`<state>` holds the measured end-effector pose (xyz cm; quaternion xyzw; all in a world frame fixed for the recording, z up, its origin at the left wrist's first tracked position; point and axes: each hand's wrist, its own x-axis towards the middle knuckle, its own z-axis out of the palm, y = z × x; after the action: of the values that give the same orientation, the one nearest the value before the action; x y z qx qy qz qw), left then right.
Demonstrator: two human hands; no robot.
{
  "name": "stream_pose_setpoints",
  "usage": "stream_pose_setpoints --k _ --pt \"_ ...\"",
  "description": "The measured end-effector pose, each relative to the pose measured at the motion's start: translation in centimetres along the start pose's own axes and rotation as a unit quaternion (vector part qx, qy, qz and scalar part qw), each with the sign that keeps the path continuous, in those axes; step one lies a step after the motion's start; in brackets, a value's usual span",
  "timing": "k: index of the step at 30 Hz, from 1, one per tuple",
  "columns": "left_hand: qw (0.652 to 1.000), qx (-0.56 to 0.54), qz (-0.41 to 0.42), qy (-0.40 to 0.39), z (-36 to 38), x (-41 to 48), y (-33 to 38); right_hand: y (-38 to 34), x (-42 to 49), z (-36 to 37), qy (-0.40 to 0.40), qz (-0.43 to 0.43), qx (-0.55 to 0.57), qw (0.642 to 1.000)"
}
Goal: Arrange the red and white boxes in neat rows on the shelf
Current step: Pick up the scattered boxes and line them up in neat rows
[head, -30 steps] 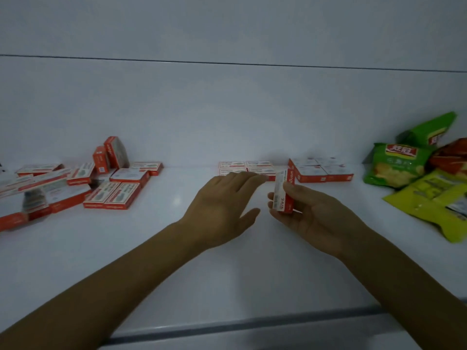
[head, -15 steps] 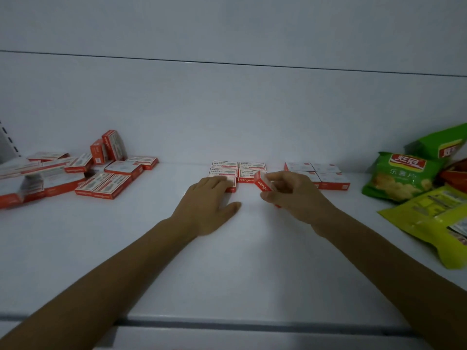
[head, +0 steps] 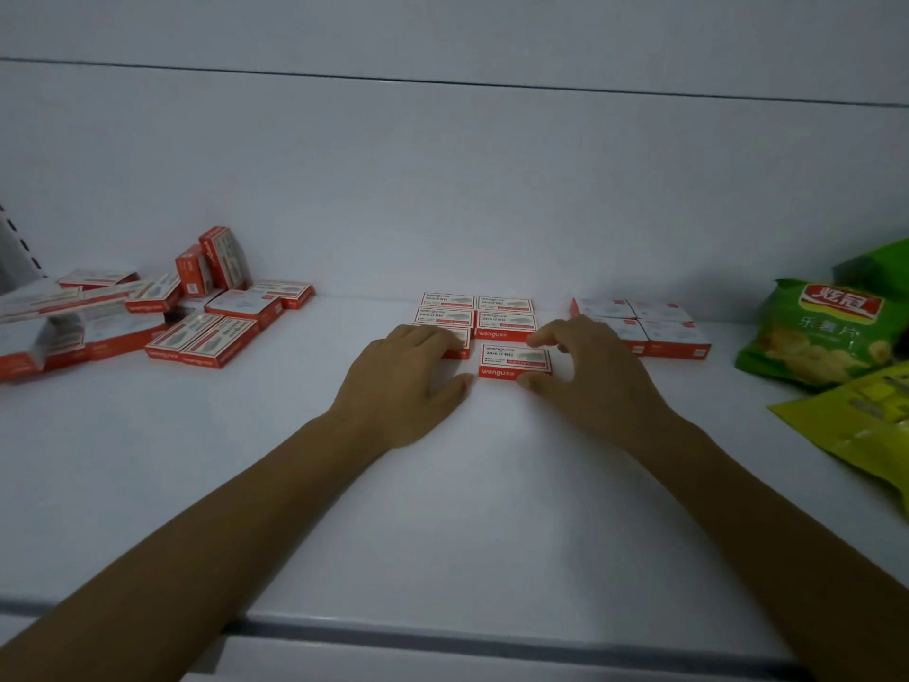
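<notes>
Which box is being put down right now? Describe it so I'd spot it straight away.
Look at the white shelf, at the middle block of red and white boxes between the messy pile and the snack bags. The box lies flat at that block's front right, between the right hand's thumb and forefinger. Unlike its neighbours, it sits slightly forward, apart from the row behind.

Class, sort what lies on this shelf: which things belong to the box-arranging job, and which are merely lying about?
Belong to the job:
- box being placed
- middle rows
- right block of boxes
- jumbled pile
- left hand, right hand

Lying about:
- green crisp bag
- yellow packet
</notes>
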<state>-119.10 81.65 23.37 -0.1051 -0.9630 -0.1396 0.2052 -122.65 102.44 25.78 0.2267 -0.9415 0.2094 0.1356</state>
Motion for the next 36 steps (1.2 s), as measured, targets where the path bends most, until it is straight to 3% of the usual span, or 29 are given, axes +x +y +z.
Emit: stream_pose_setpoints --k 7,18,36 --pt "1.0 -0.005 0.008 -0.004 0.2 0.1 -0.2 -0.7 0.1 0.5 0.018 -0.027 -0.116 0.993" --pt "0.999 -0.031 0.006 -0.007 0.1 0.2 -0.2 -0.9 0.4 1.5 -0.022 -0.021 -0.129 0.991" --pt "0.998 -0.055 -0.001 -0.037 0.0 -0.1 -0.1 -0.4 0.0 1.5 -0.046 0.002 0.014 0.999"
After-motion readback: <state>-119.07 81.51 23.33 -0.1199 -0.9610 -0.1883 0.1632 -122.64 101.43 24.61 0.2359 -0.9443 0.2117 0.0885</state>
